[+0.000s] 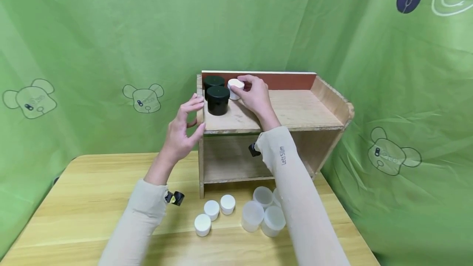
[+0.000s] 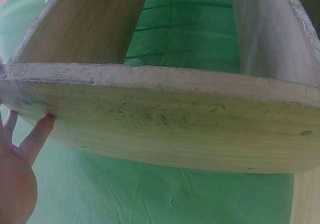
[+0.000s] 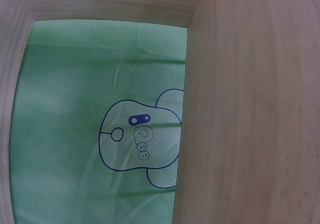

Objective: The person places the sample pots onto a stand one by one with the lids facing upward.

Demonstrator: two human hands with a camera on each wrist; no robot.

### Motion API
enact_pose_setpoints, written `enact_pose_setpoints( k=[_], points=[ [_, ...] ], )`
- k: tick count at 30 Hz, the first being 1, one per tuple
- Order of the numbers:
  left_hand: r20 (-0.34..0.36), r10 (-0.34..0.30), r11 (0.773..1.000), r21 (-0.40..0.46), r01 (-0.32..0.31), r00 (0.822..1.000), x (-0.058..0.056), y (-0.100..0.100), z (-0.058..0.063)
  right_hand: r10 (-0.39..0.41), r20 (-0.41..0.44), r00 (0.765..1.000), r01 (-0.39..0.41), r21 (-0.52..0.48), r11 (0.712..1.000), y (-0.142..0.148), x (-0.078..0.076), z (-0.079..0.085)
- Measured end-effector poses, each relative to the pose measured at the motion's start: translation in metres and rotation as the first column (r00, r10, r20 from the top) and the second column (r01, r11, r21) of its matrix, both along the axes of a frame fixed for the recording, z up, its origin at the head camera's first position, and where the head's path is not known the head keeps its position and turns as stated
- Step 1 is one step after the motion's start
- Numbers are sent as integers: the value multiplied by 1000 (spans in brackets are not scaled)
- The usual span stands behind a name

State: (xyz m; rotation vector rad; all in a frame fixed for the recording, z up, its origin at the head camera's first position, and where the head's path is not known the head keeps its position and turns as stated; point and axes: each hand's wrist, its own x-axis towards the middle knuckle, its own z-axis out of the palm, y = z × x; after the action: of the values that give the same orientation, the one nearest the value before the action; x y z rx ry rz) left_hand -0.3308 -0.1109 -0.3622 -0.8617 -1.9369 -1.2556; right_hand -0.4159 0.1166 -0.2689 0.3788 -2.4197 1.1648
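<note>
On the top board of a small wooden shelf (image 1: 295,108), my right hand (image 1: 257,97) pinches a small white-lidded jar (image 1: 235,90) between thumb and fingers. Just left of that jar stand a black jar (image 1: 218,104) and, behind it, another black jar (image 1: 213,80). My left hand (image 1: 181,130) touches the shelf's left side panel, fingers spread. In the left wrist view the same hand (image 2: 20,169) has fingertips against the outer face of the side panel (image 2: 165,119). The right wrist view shows only the shelf's wood (image 3: 250,108) and the curtain behind, not the hand.
Three small white jars (image 1: 212,209) stand on the wooden table (image 1: 92,200) before the shelf. To their right are several larger translucent jars (image 1: 253,216), partly covered by the right sleeve. Green curtain (image 1: 92,52) hangs behind and at the right.
</note>
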Motion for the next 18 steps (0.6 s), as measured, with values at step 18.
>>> enact_pose_setpoints(
  k=[18],
  points=[
    [18, 1, 1000, -2, -1, 1000, 2, 1, 1, 2, 20, 1000, -2, 19, 1000, 1, 0, -2]
  ],
)
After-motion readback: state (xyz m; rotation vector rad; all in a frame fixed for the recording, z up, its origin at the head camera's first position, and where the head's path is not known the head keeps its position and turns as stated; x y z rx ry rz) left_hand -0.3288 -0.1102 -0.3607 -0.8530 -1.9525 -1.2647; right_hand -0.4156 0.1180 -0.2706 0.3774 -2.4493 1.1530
